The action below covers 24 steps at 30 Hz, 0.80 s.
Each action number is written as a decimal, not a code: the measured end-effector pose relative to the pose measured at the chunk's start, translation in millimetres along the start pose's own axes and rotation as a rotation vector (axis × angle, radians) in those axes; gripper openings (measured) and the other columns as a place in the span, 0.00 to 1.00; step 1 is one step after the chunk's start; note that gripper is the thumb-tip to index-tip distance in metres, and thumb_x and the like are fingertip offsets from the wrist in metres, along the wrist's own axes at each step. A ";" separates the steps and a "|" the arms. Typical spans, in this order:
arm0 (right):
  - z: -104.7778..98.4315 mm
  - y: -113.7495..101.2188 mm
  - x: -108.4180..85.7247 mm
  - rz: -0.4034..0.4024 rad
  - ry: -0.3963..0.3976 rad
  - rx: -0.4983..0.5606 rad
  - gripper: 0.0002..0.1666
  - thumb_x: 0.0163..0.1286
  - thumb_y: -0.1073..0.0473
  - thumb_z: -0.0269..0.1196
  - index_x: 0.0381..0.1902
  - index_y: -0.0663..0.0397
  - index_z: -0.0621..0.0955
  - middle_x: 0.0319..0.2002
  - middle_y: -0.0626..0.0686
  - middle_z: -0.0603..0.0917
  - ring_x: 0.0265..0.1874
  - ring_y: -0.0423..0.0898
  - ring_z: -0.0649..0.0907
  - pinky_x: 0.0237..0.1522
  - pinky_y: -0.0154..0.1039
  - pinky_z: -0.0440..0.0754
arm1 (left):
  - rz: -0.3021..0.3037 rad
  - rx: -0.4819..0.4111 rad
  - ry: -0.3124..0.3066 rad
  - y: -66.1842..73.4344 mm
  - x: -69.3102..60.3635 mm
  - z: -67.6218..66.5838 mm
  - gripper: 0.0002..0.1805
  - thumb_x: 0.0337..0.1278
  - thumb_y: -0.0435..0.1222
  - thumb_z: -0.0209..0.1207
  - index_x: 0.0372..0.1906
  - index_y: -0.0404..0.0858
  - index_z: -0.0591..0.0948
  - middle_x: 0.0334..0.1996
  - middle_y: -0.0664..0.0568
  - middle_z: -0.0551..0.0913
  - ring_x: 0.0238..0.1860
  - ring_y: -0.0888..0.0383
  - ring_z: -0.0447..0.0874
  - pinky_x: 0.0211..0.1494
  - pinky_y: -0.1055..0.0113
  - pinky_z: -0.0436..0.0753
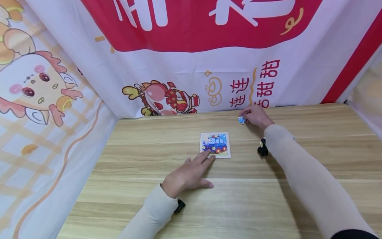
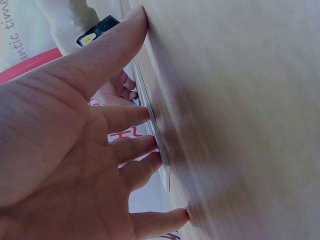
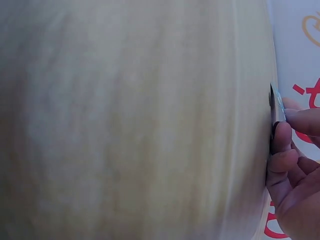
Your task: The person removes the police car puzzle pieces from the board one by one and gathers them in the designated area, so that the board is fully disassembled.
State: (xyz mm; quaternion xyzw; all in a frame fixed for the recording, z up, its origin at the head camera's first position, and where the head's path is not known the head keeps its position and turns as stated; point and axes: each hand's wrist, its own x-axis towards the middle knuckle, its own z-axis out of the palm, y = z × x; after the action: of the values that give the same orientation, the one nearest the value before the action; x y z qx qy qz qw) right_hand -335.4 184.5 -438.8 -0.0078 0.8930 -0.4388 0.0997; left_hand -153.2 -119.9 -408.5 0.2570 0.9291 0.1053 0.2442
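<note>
A square jigsaw puzzle (image 1: 219,143) with a white border and a blue cartoon police car lies flat on the wooden table. My left hand (image 1: 189,173) spreads its fingers at the puzzle's near edge, some fingertips touching it, thumb out to the side. From the left wrist view the puzzle's thin edge (image 2: 162,159) shows under those fingertips. Farther back and to the right, my right hand (image 1: 257,115) pinches a small blue puzzle piece (image 1: 241,119) between thumb and fingers. Seen side-on in the right wrist view, this piece (image 3: 279,104) is tilted close to the tabletop.
The wooden table (image 1: 134,159) reaches back to a white and red printed cloth (image 1: 185,63) hanging behind it. Another printed cloth (image 1: 44,132) borders the left side. Black wrist devices sit at the right cuff (image 1: 263,148) and left cuff (image 1: 180,206).
</note>
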 end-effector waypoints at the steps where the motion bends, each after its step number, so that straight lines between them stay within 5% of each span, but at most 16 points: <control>1: 0.1 0.2 0.1 -0.002 0.003 -0.002 0.16 0.78 0.66 0.56 0.57 0.61 0.86 0.57 0.63 0.83 0.45 0.51 0.81 0.46 0.38 0.82 | 0.000 0.000 -0.001 0.0 0.2 0.0 0.51 0.65 0.56 0.67 0.86 0.49 0.54 0.87 0.51 0.43 0.87 0.52 0.42 0.85 0.37 0.53; 14: -0.8 2.2 -1.7 -0.017 0.015 -0.019 0.16 0.79 0.65 0.57 0.58 0.60 0.86 0.56 0.63 0.83 0.44 0.51 0.82 0.45 0.38 0.82 | -0.008 -0.011 -0.012 0.6 0.3 -0.2 0.51 0.65 0.56 0.67 0.86 0.50 0.54 0.87 0.52 0.42 0.87 0.52 0.41 0.85 0.37 0.52; 24: -3.4 1.9 -4.0 0.001 -0.029 -0.005 0.17 0.75 0.67 0.60 0.59 0.60 0.84 0.57 0.63 0.80 0.51 0.55 0.81 0.56 0.47 0.83 | -0.012 -0.010 -0.018 -0.1 0.6 0.2 0.51 0.66 0.56 0.66 0.86 0.50 0.53 0.88 0.52 0.41 0.87 0.53 0.40 0.86 0.37 0.51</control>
State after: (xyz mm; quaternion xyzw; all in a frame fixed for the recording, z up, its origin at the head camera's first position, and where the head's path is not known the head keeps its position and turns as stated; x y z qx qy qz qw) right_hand -332.0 188.7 -437.6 -0.0140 0.8926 -0.4362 0.1130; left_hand -153.6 -119.7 -408.9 0.2514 0.9278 0.1060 0.2545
